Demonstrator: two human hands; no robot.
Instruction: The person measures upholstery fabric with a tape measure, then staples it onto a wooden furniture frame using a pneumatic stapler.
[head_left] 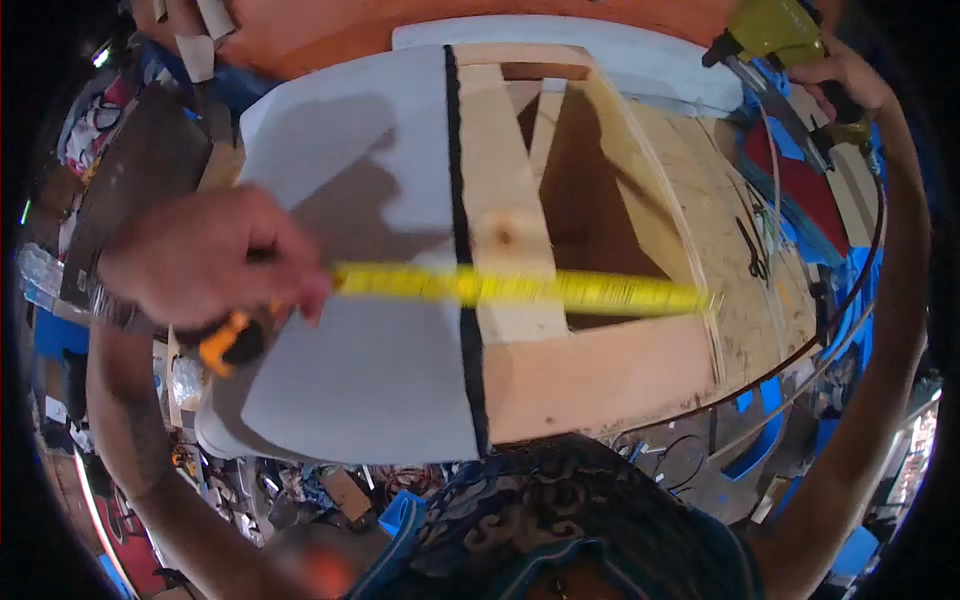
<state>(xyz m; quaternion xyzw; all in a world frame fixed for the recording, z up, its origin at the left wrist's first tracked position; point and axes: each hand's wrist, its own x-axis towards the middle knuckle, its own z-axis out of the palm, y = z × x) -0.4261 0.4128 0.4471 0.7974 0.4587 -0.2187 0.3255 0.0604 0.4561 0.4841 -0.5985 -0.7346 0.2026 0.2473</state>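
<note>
My left hand (215,255), blurred by motion, is closed around a tape measure (240,340) with an orange and black case. Its yellow blade (600,292) is drawn out to the right, over grey padding and an open wooden frame (515,200). The blade's far end meets the frame's right edge. At the upper right, my right hand (850,85) grips a green pneumatic stapler (775,40) by its handle, muzzle pointing left. Grey-white padding (370,390) covers the frame's left half, bordered by a black strip (462,200).
Scissors (752,250) lie on the wooden worktop (650,140) right of the frame. A dark hose (868,270) curves down below the stapler. White rolled material (560,50) lies behind. Red and blue foam pieces (795,190) are stacked at right. Scraps clutter the floor.
</note>
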